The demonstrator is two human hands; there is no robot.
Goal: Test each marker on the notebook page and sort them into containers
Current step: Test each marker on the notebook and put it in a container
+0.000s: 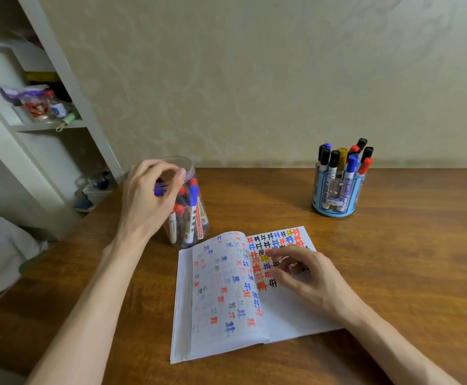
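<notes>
Your left hand (149,195) hovers at the mouth of the clear plastic jar (191,165), fingers curved; you cannot tell whether it pinches anything. Your right hand (307,273) rests loosely curled and empty on the open white notebook (226,301). The red- and blue-capped markers (191,215) standing in the jar look light, stiff and smooth, so take one by the barrel under its cap. The barrel printing is too small to read. The page carries only coloured test marks.

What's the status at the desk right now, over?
Left hand over mouth of clear plastic jar, grip unclear. Right hand empty, resting on open white notebook. Nothing blocking.
</notes>
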